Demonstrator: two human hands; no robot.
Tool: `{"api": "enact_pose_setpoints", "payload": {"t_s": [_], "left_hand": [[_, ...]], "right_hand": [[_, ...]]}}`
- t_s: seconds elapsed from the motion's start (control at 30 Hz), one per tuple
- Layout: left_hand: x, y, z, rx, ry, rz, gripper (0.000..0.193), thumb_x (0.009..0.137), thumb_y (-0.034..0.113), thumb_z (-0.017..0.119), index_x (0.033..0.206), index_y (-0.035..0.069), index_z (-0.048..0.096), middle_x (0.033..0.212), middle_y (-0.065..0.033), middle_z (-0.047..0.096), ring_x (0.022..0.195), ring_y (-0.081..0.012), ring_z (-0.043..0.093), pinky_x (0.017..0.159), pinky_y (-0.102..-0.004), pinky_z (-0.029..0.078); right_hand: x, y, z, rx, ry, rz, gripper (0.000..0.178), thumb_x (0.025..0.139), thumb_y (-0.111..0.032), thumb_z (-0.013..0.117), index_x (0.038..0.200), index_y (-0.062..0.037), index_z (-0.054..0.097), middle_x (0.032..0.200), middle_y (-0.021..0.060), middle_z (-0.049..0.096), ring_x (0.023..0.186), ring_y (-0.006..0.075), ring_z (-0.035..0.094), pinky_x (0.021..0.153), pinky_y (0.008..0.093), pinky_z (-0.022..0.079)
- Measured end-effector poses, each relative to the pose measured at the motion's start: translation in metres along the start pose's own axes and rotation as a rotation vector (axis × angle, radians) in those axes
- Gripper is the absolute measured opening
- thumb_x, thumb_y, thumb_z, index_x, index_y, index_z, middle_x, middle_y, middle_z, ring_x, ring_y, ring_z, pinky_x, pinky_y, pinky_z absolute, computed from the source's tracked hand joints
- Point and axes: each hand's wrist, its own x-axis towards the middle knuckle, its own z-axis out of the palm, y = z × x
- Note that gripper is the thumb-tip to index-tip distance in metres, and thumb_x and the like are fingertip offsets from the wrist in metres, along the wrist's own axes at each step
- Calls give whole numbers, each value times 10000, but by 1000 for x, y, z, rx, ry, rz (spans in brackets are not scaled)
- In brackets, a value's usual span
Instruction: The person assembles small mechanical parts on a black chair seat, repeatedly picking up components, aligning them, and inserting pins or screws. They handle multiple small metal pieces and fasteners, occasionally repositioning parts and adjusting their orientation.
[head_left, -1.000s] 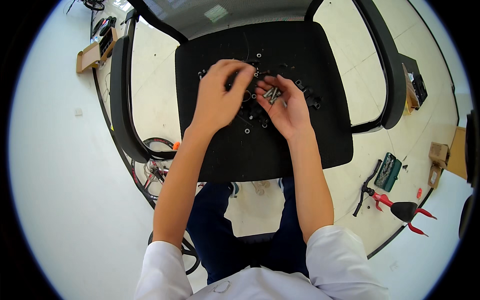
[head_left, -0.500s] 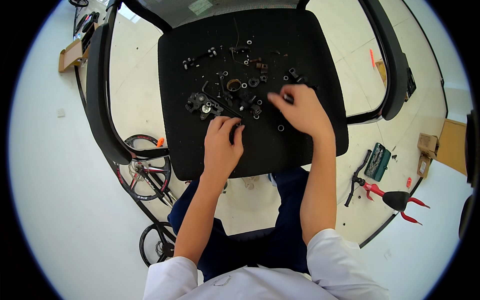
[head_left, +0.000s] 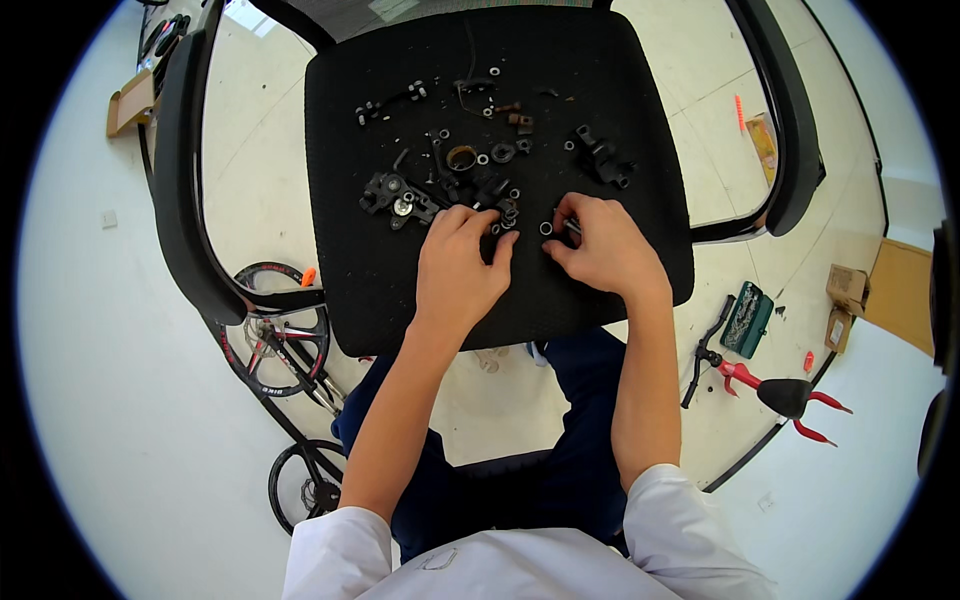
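My left hand (head_left: 462, 262) is bent over the middle of the black chair seat (head_left: 400, 310), thumb and fingertips closing around small metal parts (head_left: 508, 215); what they pinch is too small to make out. My right hand (head_left: 610, 245) is curled, with a small slim metal piece (head_left: 572, 228) between thumb and fingers. A small metal ring (head_left: 546, 228) lies beside its fingertips. Left of my left hand lies a dark bicycle-like mechanism (head_left: 398, 200) with a silver disc. Beyond my right hand rests a black bracket-like part (head_left: 604, 158).
Several small parts lie farther back, including a brownish ring (head_left: 461, 158) and a black linkage (head_left: 392, 102). Chair armrests (head_left: 190, 180) flank the seat. On the floor stand a bicycle wheel (head_left: 270, 370), a green toolbox (head_left: 747, 320), a red-and-black frame (head_left: 785, 397) and cardboard boxes (head_left: 848, 288).
My left hand has moved right toward the small metal parts. My right hand has come down and nearer from beside the black bracket-like part, to beside the small ring. The view has shifted slightly.
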Motion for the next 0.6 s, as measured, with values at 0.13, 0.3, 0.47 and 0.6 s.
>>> {"api": "enact_pose_setpoints", "payload": {"t_s": [0.13, 0.3, 0.47, 0.6], "left_hand": [[-1, 2, 7, 67, 67, 15, 184, 795, 115, 780, 925, -4, 727, 794, -101, 625, 698, -250, 624, 650, -343, 501], [3, -1, 7, 28, -5, -8, 148, 803, 91, 770, 901, -6, 716, 790, -93, 624, 688, -238, 623, 636, -337, 499], [3, -4, -5, -90, -108, -84, 121, 822, 40, 740, 922, -20, 706, 794, -105, 624, 670, -225, 624, 617, -320, 499], [10, 3, -19, -235, -210, -260, 133, 855, 44, 726, 949, -45, 696, 825, -104, 657, 728, -194, 649, 674, -300, 515]], "right_hand": [[4, -4, 3, -46, 22, -24, 220, 831, -176, 714, 881, 26, 645, 778, 209, 688, 778, 386, 687, 703, 435, 540], [7, 1, 8, -76, 92, -112, 214, 852, -172, 673, 881, 37, 640, 772, 218, 680, 768, 381, 686, 681, 424, 536], [15, 8, 2, 208, 48, -106, 174, 855, -129, 601, 910, 33, 634, 704, 167, 652, 620, 235, 632, 580, 347, 493], [24, 2, 3, 689, -61, -66, 130, 854, -115, 537, 871, 8, 574, 709, 50, 572, 583, 115, 523, 515, 288, 409]]}}
